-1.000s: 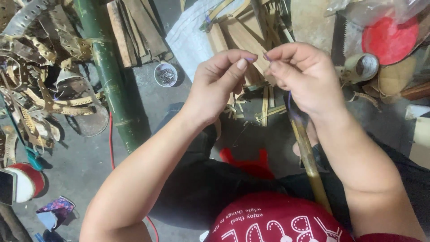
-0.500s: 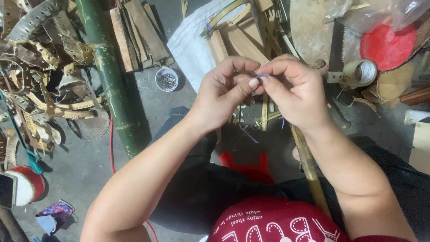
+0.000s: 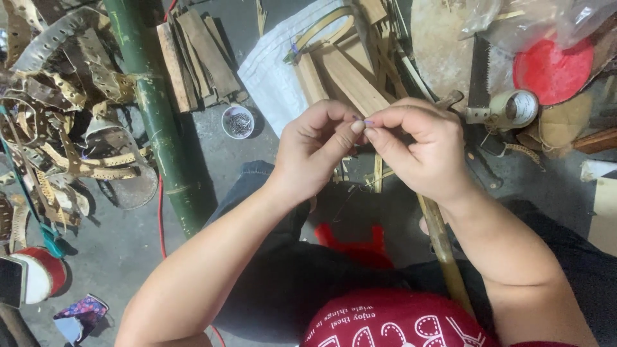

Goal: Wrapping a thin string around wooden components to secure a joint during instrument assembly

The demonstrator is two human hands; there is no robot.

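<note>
A thick green bamboo pole (image 3: 154, 122) lies on the concrete floor (image 3: 116, 257), running from the far edge toward the person's left knee, within reach but out of the lap. Left of it sits a heap of punched, curling bamboo offcuts (image 3: 58, 122), apparently pushed aside as waste. Toward the far edge a white sack (image 3: 273, 77) carries cut bamboo slats (image 3: 347, 77), kept together as stock. A slimmer bamboo stick (image 3: 440, 241) slants out from under the right forearm, its upper end hidden behind the wrist. At the far right lie a red round lid (image 3: 553, 67) and a roll of tape (image 3: 514, 108); a small cup of metal bits (image 3: 238, 121) stands near the sack. The left hand (image 3: 315, 151) and right hand (image 3: 424, 151) meet above the lap, each pinched narrow, thumb against forefinger, on something very fine, perhaps a thread or wire (image 3: 361, 121), held close so both fingertips can work it. Only a purplish speck shows; what it is cannot be told.
</note>
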